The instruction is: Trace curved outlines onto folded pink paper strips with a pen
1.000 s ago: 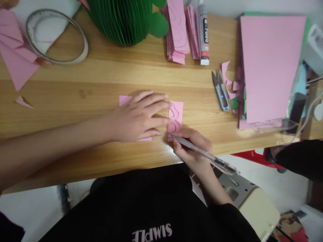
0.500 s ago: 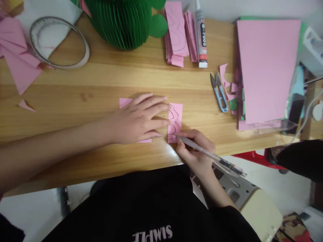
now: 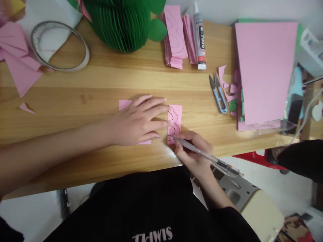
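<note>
My left hand [image 3: 141,121] lies flat with its fingers spread, covering most of a pink paper piece [image 3: 124,104]. Its fingertips touch the left edge of a small pink paper strip [image 3: 177,117] marked with dark curved lines. In my right hand [image 3: 198,153] is a clear-barrelled pen [image 3: 199,150], gripped between thumb and fingers. The pen's tip rests at the lower part of the strip, by the drawn curves.
At the back are a green honeycomb paper ball [image 3: 123,30], a stack of pink strips [image 3: 175,33] and a glue tube [image 3: 200,40]. Blue thread snips [image 3: 219,95] lie near pink sheets [image 3: 267,70]. A tape roll [image 3: 84,60] sits left, beside folded pink paper [image 3: 21,70].
The pen tip has shifted slightly left along the lower part of the strip, with my right hand following. My left hand stays in place on the paper.
</note>
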A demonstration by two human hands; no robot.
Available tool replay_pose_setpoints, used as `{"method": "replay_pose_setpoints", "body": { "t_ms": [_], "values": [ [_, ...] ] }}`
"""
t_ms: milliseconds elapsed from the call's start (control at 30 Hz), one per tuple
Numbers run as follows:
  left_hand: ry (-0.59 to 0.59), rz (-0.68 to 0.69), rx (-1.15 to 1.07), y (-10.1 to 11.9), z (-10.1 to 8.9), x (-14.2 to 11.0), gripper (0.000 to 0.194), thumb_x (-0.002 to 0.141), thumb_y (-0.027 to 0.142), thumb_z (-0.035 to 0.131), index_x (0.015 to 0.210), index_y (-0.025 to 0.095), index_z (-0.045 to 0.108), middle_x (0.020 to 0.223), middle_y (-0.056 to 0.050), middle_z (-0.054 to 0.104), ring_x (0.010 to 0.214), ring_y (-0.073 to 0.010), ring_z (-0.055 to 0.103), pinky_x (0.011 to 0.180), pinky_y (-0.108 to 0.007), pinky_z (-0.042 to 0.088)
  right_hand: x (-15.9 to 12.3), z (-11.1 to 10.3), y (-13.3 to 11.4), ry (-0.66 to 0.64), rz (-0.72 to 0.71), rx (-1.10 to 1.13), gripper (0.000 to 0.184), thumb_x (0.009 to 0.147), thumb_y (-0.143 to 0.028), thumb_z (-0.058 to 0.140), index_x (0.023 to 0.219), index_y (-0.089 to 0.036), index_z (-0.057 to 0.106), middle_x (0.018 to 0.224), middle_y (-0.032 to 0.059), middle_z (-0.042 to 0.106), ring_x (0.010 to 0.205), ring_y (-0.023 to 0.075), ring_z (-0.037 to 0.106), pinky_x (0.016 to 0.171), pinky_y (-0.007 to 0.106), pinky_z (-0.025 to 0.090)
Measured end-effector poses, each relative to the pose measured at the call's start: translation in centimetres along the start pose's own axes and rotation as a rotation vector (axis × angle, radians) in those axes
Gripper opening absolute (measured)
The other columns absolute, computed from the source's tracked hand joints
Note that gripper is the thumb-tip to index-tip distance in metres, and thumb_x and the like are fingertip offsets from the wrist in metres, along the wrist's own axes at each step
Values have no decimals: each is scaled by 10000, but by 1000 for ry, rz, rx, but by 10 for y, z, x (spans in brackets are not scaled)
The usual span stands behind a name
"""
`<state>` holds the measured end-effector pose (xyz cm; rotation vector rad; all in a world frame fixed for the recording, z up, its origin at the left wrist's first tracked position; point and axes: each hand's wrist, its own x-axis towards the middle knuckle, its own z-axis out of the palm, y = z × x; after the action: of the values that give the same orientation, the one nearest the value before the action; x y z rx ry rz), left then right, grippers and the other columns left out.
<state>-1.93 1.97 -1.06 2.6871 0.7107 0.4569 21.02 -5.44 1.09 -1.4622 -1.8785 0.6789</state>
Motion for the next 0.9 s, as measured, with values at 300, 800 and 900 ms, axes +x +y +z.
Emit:
{"method": "replay_pose_setpoints", "body": {
  "t_ms": [300, 800, 900],
  "values": [
    [-9, -13, -8, -1, -1, 0, 287, 1001, 357, 545, 1240, 251, 663, 1401, -110, 591, 1402, -332, 445, 1134, -524, 352, -1, -2, 0, 32, 89, -42, 53, 802, -167, 648, 834, -208, 657, 706, -20, 708, 512, 102, 602, 468, 230, 483],
    [-16, -49, -60, 1, -3, 1, 291, 1014, 340, 529, 1254, 250, 665, 1399, -99, 591, 1430, -334, 402, 1159, -529, 324, 5, 1, 3, 53, 64, -63, 70, 828, -193, 707, 891, -208, 678, 728, -2, 734, 519, 104, 620, 476, 227, 503],
    [-39, -60, -87, 1, -4, 3, 281, 998, 345, 556, 1233, 256, 682, 1394, -116, 589, 1437, -356, 381, 1151, -557, 317, 7, 1, 5, 35, 65, -48, 79, 824, -188, 706, 899, -206, 690, 756, 10, 753, 564, 118, 654, 511, 240, 531]
  ]
}}
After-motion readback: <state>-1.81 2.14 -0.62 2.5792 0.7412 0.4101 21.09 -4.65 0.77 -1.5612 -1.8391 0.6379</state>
